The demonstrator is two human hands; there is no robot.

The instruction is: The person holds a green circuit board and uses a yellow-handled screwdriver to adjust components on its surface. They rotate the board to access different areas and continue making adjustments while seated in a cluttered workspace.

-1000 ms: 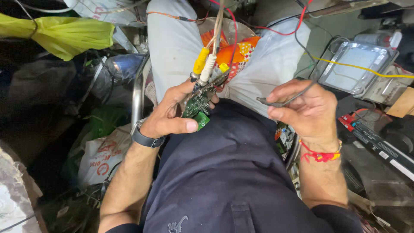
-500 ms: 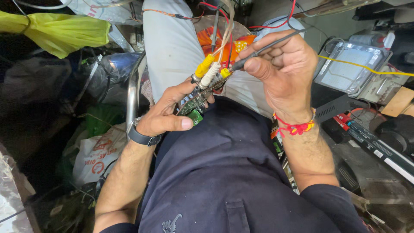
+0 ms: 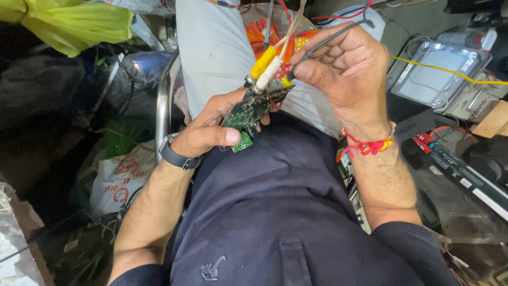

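Note:
My left hand [image 3: 211, 130] grips a small green circuit board [image 3: 248, 111] over my lap, thumb on its lower edge. A yellow plug [image 3: 263, 61] and a white plug [image 3: 269, 73] stick up from the board's top end. My right hand [image 3: 344, 69] is closed around a thin dark probe [image 3: 304, 59] with a grey lead, its tip touching the board's upper right corner. A dark watch [image 3: 177, 156] sits on my left wrist and a red and yellow thread band [image 3: 369, 144] on my right wrist. Red wires [image 3: 338, 13] run upward behind the hand.
A flat silver lamp panel [image 3: 436, 74] with a yellow wire [image 3: 450, 70] across it lies at right, above a long black device [image 3: 465, 175]. A chrome chair arm [image 3: 161, 100] stands at left beside a yellow-green cloth [image 3: 69, 24] and a white plastic bag [image 3: 119, 177].
My right hand rose from beside my thigh to the top of the board, bringing the probe tip onto it. The left hand kept the board steady.

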